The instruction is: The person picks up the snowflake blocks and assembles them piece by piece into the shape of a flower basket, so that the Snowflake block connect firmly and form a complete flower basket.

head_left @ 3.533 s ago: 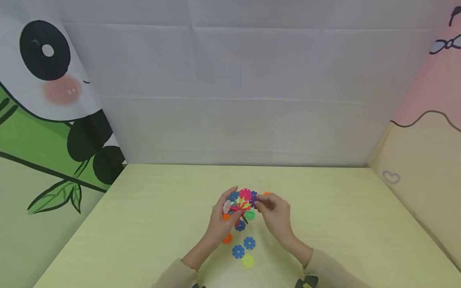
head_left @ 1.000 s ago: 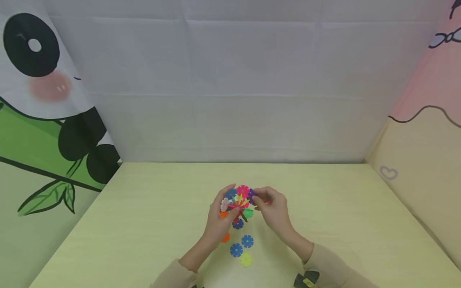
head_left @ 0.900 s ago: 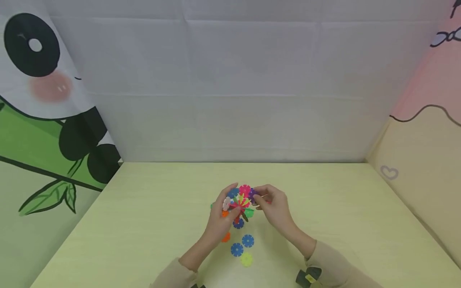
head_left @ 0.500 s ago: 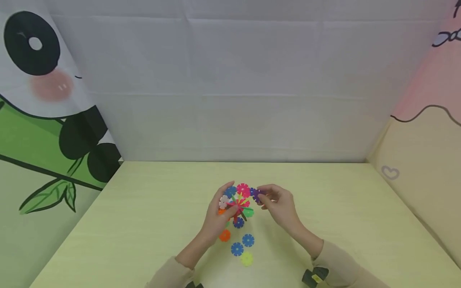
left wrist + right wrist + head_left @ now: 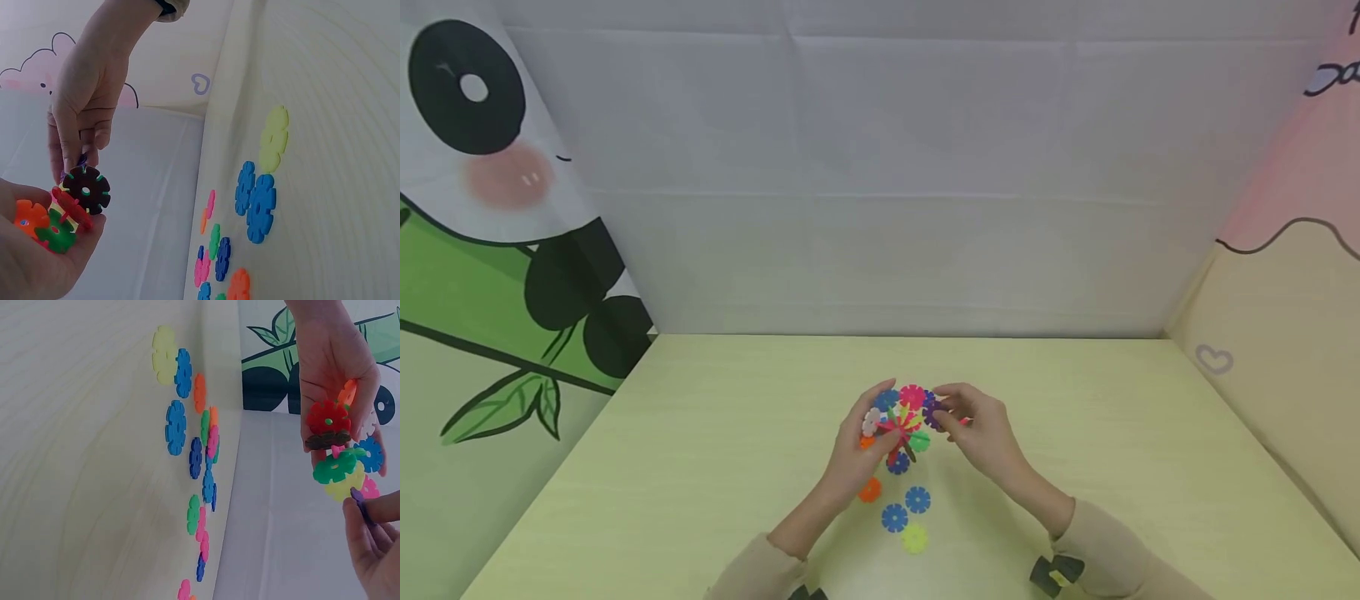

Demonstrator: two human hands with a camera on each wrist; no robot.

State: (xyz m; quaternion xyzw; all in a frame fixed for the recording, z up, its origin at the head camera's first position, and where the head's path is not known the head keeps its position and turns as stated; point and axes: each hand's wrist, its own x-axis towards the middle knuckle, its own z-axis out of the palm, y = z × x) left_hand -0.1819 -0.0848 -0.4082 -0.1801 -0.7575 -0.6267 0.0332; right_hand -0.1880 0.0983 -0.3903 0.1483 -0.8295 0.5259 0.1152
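Over the near middle of the pale surface (image 5: 715,483), the left hand (image 5: 852,457) holds a cluster of joined discs (image 5: 335,469), its thumb pressed on the near side and its fingers curved around the left. The notched, flower-shaped pieces in the cluster are red, dark brown, green, yellow, orange, white, blue and pink, set at various angles.

Just to the right, the right hand (image 5: 983,429) pinches a purple disc (image 5: 934,414) between thumb and fingertips, at the cluster's right edge; whether the two touch cannot be told.

Loose discs lie flat below. The yellow disc (image 5: 914,538) is nearest, with two blue discs (image 5: 894,518) just beyond it, one farther and to the right of the other. An orange disc (image 5: 869,490) sits farther left, and a dark blue disc (image 5: 223,258) farther still, partly beneath the cluster in the head view. More green, pink and blue pieces lie on the far side of these.

A white sheet (image 5: 880,167) hangs along the far edge.
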